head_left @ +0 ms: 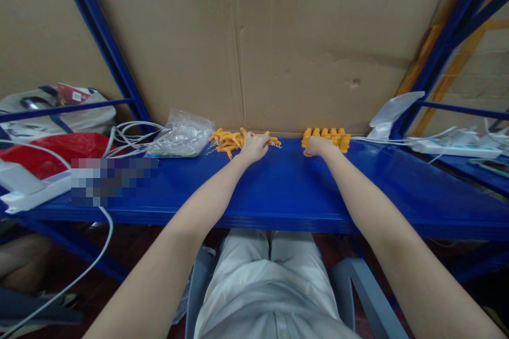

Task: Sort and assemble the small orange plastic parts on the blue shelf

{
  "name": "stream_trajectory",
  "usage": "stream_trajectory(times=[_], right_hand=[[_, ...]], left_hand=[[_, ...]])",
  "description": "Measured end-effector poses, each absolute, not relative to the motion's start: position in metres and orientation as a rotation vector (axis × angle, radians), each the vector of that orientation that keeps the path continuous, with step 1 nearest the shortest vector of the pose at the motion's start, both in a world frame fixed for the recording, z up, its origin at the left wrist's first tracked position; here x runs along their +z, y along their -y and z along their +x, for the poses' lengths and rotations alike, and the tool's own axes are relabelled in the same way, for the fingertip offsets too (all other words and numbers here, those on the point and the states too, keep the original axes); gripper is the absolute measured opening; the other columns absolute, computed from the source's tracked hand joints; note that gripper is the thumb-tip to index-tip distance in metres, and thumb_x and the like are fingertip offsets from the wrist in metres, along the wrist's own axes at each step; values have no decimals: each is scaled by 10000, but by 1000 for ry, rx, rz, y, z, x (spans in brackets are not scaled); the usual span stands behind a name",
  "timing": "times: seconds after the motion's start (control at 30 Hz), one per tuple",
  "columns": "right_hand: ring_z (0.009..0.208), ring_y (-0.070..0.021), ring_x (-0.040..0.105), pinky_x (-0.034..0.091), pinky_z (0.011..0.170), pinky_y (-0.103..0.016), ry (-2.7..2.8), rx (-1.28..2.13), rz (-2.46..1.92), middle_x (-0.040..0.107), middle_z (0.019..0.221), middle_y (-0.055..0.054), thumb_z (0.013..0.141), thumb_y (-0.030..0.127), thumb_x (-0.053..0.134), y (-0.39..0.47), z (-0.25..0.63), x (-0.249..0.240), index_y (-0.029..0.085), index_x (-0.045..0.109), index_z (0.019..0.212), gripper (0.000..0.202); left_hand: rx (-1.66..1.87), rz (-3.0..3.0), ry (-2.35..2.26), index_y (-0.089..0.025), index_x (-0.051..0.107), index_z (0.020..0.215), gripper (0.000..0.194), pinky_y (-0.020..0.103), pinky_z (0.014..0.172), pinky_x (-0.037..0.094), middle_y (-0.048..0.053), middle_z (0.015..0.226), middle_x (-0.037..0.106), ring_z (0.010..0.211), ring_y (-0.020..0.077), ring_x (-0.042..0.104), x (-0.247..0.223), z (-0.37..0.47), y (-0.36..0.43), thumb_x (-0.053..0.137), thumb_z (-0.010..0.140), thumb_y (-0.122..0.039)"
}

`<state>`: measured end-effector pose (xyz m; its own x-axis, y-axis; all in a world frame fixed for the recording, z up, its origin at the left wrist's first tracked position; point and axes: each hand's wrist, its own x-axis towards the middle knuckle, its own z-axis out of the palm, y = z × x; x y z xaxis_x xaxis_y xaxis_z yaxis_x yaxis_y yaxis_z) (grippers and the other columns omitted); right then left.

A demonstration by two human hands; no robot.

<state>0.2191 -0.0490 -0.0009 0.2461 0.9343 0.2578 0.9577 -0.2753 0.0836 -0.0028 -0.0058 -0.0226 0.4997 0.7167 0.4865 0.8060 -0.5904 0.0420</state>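
Note:
My left hand point(255, 147) reaches to the right side of a loose pile of orange T-shaped pieces point(228, 140) with thin metal spirals. Its fingers are bent together around one orange piece with a spiral point(274, 141), which shows at the fingertips. My right hand point(319, 145) is closed at the left front of a cluster of orange knobbed pieces point(338, 139) standing in close rows. Orange shows beside and below this hand, but its fingertips are hidden, so what they grip cannot be made out.
Both groups lie on a blue shelf table point(274, 185) against a cardboard panel point(302, 53). A clear plastic bag point(183, 135), white cables point(133, 130) and a red bag point(55, 153) are left. A power strip point(453, 147) and white plastic point(392, 116) are right. Blue posts flank the panel.

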Motion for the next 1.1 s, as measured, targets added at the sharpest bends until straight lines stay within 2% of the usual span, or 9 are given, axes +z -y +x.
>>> stream_trajectory(times=[0.2,0.3,0.4,0.57,0.7,0.87,1.1], right_hand=[[1442,-504,398,231,1173,-698,1829,-391,-2394,521,1491,-285,802,434,710,52,220,2,121,493,1516,809],[1440,-477,421,271,1176,-655,1841,-359,-2421,542,1473,-279,842,445,692,51,220,6,113,514,1499,758],[1437,-439,444,304,1175,-621,1874,-309,-2423,566,1455,-266,897,444,664,51,220,12,106,512,1502,709],[1335,-355,570,444,1084,-490,1855,-207,-2385,627,1395,-238,954,454,631,57,219,20,129,585,1445,590],[1327,-337,581,465,1053,-450,1831,-210,-2380,632,1399,-231,975,461,595,59,218,22,129,616,1411,549],[1371,-355,536,439,1084,-493,1841,-223,-2385,611,1420,-229,960,465,597,52,221,16,130,555,1468,610],[1450,-443,434,292,1178,-631,1929,-298,-2378,545,1483,-268,863,430,689,43,226,3,114,493,1508,745]], left_hand=[[-474,-2608,1350,-255,736,1240,419,597,1118,366,105,1289,736,1277,320,612,-33,-3,2,467,936,-148],[-442,-2659,1408,-281,689,1351,489,602,1169,340,91,1366,706,1337,313,581,-36,-1,2,459,943,-141],[-464,-2665,1470,-287,648,1415,558,569,1167,375,81,1404,687,1357,316,576,-31,-1,5,490,910,-110],[-595,-2553,1576,-209,682,1380,503,573,1115,439,125,1335,724,1307,345,622,-21,-7,6,486,922,-136],[-650,-2616,1521,-212,736,1297,453,501,1105,481,97,1254,765,1230,302,679,-19,-7,5,491,924,-138],[-538,-2841,1329,-216,756,1252,438,366,1091,506,60,1282,757,1190,225,699,-25,1,3,507,907,-113],[-402,-2931,1155,-226,801,1119,402,386,1050,538,52,1216,782,1140,224,716,-32,1,-6,502,872,-120]])
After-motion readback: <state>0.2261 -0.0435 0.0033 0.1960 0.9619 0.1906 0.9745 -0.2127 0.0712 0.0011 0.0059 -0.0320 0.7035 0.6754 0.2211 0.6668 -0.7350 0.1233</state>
